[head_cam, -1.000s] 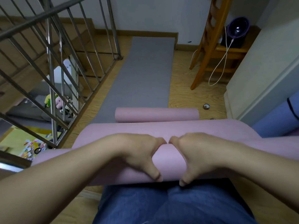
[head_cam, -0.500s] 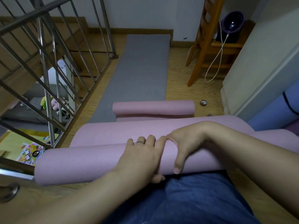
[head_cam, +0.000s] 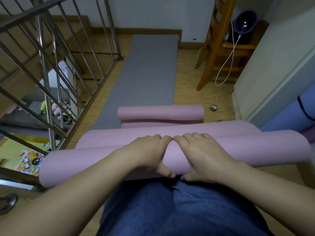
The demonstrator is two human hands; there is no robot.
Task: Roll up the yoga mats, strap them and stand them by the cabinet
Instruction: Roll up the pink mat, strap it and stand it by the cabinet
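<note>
The pink mat (head_cam: 85, 160) lies crosswise on the floor (head_cam: 187, 92) as a thick roll, near the person. The left hand (head_cam: 150, 154) and right hand (head_cam: 202, 155) grip its middle side by side, index fingers touching. The fingers (head_cam: 192, 136) curl over the top and the thumbs press the near side. A grey mat (head_cam: 146, 70) lies flat beyond.

Pink mat (head_cam: 95, 159) half-rolled across lap; grey mat (head_cam: 146, 72) flat on floor beyond.
</note>
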